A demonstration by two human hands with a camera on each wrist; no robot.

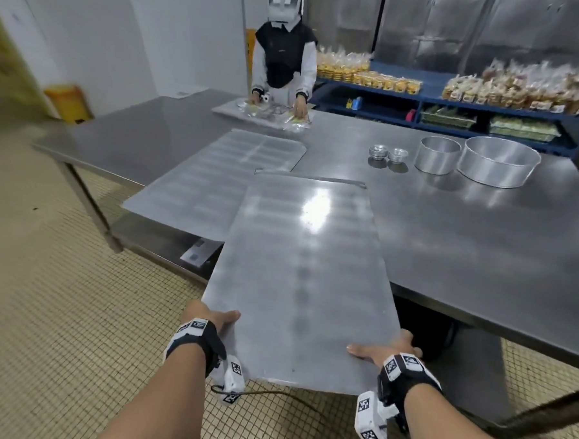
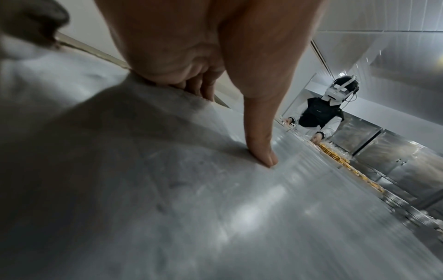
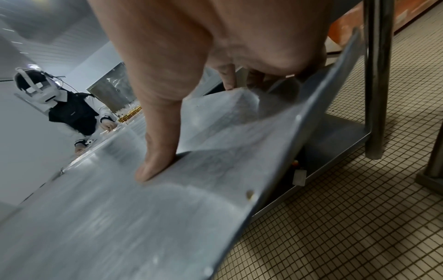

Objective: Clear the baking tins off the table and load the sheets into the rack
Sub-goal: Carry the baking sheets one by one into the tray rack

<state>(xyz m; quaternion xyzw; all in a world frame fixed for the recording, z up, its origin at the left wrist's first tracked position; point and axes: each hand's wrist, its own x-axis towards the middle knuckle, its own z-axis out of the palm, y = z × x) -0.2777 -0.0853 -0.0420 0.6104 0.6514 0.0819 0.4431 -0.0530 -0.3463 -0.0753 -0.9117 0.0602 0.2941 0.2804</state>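
A large flat metal baking sheet [image 1: 304, 269] hangs out over the near edge of the steel table [image 1: 466, 230], held at its near corners. My left hand [image 1: 216, 319] grips the left corner, thumb on top and fingers underneath; the left wrist view shows the thumb [image 2: 261, 144] pressing the sheet [image 2: 215, 208]. My right hand [image 1: 385, 347] grips the right corner the same way, its thumb [image 3: 155, 161] lying on the sheet [image 3: 120, 217]. A second baking sheet [image 1: 218, 176] lies on the table behind. Two round cake tins [image 1: 498, 161] [image 1: 439, 154] and small foil tins [image 1: 387, 153] stand at the back right.
Another person [image 1: 284, 58] works at a tray [image 1: 266, 114] on the table's far side. Blue shelves [image 1: 443, 100] with bagged baked goods line the back. A table leg [image 3: 376, 79] and the lower shelf [image 3: 335, 136] stand close to my right hand. Tiled floor [image 1: 68, 315] lies to the left.
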